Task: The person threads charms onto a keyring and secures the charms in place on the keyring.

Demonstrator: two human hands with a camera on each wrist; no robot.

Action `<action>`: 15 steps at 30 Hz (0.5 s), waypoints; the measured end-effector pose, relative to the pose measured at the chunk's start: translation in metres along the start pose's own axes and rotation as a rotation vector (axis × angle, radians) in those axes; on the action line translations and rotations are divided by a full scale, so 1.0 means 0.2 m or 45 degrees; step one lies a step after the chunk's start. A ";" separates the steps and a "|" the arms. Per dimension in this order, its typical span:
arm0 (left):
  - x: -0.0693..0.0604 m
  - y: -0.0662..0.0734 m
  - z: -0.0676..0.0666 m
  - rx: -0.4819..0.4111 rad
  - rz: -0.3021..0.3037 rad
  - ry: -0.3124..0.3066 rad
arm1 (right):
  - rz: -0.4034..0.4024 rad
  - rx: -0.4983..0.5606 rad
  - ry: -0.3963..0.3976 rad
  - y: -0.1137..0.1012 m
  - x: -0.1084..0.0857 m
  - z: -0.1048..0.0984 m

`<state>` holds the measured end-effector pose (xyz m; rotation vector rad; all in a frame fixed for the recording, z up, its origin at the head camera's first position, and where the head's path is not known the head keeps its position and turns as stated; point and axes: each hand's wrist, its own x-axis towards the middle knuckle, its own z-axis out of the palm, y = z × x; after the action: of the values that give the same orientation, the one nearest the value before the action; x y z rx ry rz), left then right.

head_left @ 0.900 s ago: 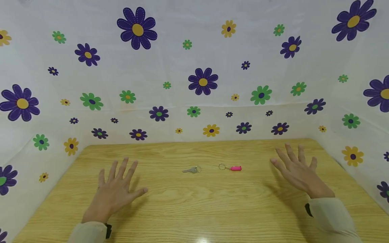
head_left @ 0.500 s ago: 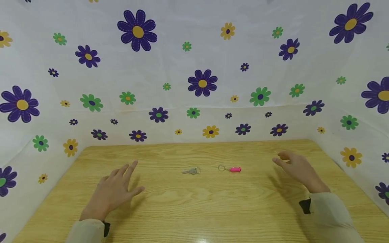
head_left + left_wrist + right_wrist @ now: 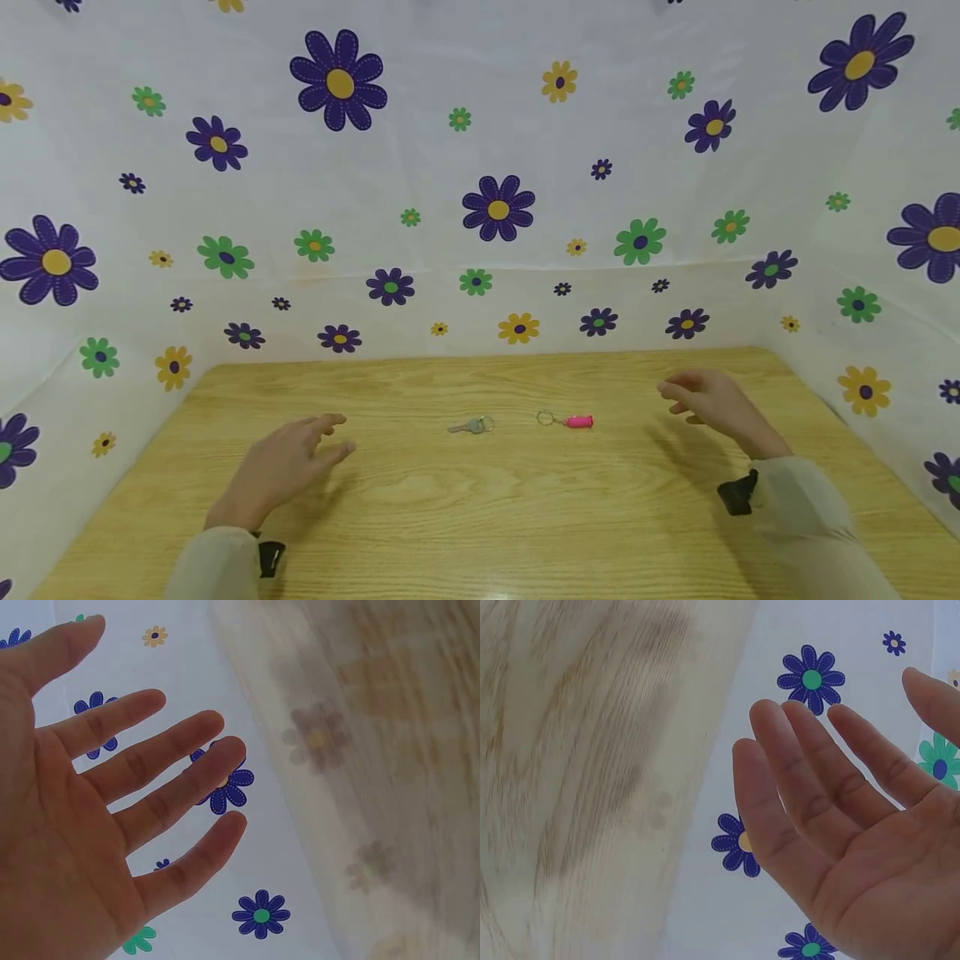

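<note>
Near the middle of the wooden table (image 3: 450,517) lies a grey key (image 3: 468,427) on a thin metal ring. To its right is a small pink keychain (image 3: 579,422) with a ring and short chain on its left end. My left hand (image 3: 281,467) hovers left of the key, holding nothing, fingers loosely bent. Right of the pink keychain my right hand (image 3: 720,408) is held above the table, also with nothing in it. In the left wrist view the left hand (image 3: 127,802) has its fingers spread; in the right wrist view the right hand's fingers (image 3: 795,772) are relaxed and slightly bent.
A white cloth (image 3: 420,150) printed with purple, green and yellow flowers stands along the back and both sides of the table. A dark band (image 3: 738,493) shows at the right wrist and another dark band (image 3: 271,558) at the left.
Both hands have gone from spread fingers to a looser, more bent pose. The right hand has turned inward and shifted slightly left. The key and pink keychain stay in place on the table.
</note>
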<state>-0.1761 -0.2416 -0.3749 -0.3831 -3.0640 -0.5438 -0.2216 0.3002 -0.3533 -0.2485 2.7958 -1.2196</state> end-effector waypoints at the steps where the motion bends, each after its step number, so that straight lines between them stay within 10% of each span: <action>1: 0.00 0.00 0.00 -0.023 -0.008 -0.010 | 0.014 0.034 -0.012 0.00 0.00 0.00; 15: 0.07 -0.01 0.03 -0.291 0.039 -0.053 | 0.123 0.252 -0.168 0.00 0.08 0.06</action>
<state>-0.1890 -0.2377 -0.3814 -0.4487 -3.0367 -0.8998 -0.2355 0.2889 -0.3616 -0.1710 2.5234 -1.3893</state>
